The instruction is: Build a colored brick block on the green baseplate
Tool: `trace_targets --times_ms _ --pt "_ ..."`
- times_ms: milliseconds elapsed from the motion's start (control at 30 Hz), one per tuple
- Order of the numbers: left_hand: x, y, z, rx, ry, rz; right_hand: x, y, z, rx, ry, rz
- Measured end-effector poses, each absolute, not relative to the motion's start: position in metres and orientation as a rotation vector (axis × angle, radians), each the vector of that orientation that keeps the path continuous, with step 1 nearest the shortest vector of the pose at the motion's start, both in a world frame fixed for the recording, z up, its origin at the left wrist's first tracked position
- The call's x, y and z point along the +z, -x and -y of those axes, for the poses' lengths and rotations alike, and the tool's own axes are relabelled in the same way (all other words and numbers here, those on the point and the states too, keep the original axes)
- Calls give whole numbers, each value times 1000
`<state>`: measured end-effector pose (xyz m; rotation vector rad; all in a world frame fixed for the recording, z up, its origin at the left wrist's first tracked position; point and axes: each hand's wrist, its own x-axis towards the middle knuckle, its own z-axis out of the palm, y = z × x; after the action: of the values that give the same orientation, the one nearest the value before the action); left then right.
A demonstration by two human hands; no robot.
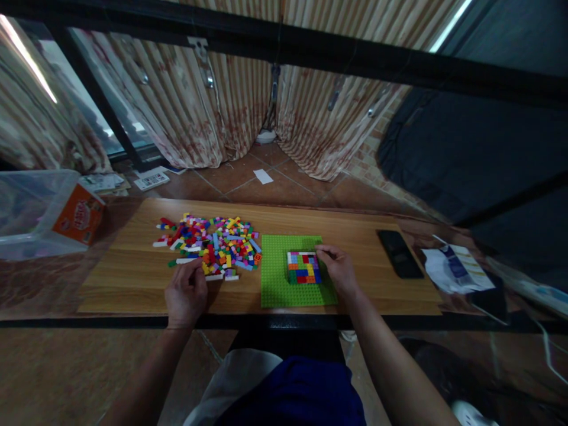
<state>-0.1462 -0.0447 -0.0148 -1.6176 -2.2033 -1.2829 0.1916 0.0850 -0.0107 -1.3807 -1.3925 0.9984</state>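
Note:
On the wooden table lies a green baseplate (275, 272) bearing a low rectangular block of mixed-colour toy bricks (304, 269). My right hand (339, 270) is at the upper right corner of that block, its thumb and forefinger pinched together; anything between the fingertips is too small to make out. To the left of the baseplate spreads a loose pile of toy bricks (226, 242) in many colours. My left hand (186, 293) rests at the pile's near left edge with its fingers curled closed, close to a long white brick (186, 260). What it holds, if anything, is hidden.
A black phone (400, 254) lies on the right part of the wooden table (128, 266). Beyond the table's right end are papers and a plastic packet (457, 269). A clear plastic bin (35, 213) stands at the left. A dark metal bar (284, 321) runs along the near edge.

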Motion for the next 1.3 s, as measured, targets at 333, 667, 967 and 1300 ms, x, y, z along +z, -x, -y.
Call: trace_targets --times_ms 333,667,967,1300 --pt "-16 146 45 -1261 1576 2243 -6 -184 -88 898 1529 1515" --pt "-14 145 45 -1265 1572 2247 -7 -180 -86 794 1499 1667" --pt "-12 148 45 -1261 1581 2296 -6 -180 -85 942 1409 1500" --pt "6 139 49 -1339 1533 2141 -16 -236 -60 598 1459 1311"
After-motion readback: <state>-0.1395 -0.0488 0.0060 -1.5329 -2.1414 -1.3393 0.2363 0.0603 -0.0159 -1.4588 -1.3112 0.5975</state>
